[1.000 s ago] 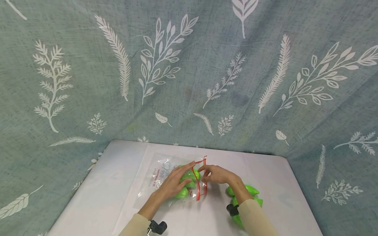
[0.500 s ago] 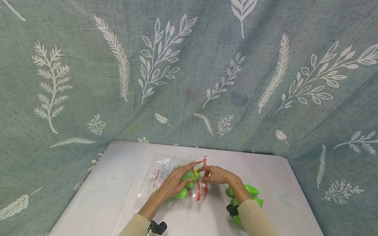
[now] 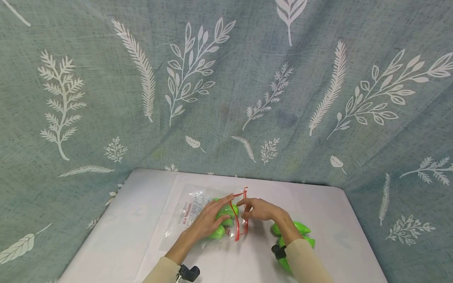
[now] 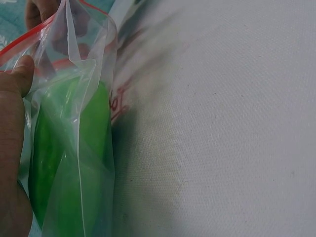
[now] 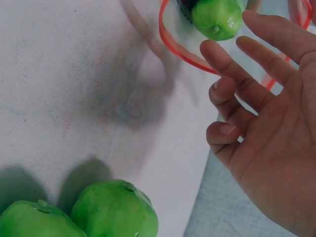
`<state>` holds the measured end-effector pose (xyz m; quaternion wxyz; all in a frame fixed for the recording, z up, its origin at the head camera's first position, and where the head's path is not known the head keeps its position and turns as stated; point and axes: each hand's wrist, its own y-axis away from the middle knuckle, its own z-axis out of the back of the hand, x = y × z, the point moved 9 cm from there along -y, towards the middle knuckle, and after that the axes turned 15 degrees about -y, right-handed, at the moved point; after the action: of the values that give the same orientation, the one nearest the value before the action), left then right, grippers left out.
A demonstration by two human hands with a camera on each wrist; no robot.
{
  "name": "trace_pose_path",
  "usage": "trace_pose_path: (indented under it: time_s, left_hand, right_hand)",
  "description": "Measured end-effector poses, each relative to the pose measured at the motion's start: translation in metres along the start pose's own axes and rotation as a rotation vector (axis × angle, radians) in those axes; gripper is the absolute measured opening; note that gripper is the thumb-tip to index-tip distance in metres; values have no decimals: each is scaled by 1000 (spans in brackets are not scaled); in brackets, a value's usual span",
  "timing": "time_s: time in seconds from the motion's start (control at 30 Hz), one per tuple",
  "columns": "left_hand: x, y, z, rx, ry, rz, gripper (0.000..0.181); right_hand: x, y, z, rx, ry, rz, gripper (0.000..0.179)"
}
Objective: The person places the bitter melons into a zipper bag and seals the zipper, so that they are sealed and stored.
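Note:
A clear zip bag point(image 3: 177, 232) with a red zip strip point(image 3: 237, 224) lies on its side, its mouth facing right and spread apart. Inside it are several smooth green fruits, one point(image 3: 217, 232) showing below my left hand point(image 3: 208, 220). That hand rests over the bag with long fingers and a spread thumb; the left wrist view shows the film draped over a fruit point(image 4: 49, 148) beside it. My right hand point(image 3: 261, 209) is at the bag's mouth, fingers loosely bent. In the right wrist view its palm point(image 5: 276, 133) holds nothing, and a fruit's end point(image 5: 217, 19) shows within the red rim.
More green fruits point(image 3: 301, 227) lie on the white table point(image 3: 347, 236) under my right forearm, which partly hides them. Two of these, a near one point(image 5: 116, 212) and its neighbour point(image 5: 34, 224), show in the right wrist view. A leaf-patterned curtain point(image 3: 226, 98) closes off the back and sides.

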<state>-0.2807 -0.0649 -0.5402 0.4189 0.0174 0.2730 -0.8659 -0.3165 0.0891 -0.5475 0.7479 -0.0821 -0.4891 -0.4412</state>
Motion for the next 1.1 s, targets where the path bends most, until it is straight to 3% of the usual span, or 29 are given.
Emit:
trace_pose_path:
  time_s: [0.4, 0.73, 1.1]
  left_hand:
    - [-2, 0, 1, -14, -13, -23, 74]
    - [0, 0, -1, -6, -12, -16, 74]
    - [-3, 1, 1, -9, -8, -22, 73]
  right_hand:
    - [-1, 2, 8, -15, -17, -1, 54]
    - [-5, 11, 17, -18, -21, -13, 42]
    - [-20, 35, 46, -64, 14, -89, 36]
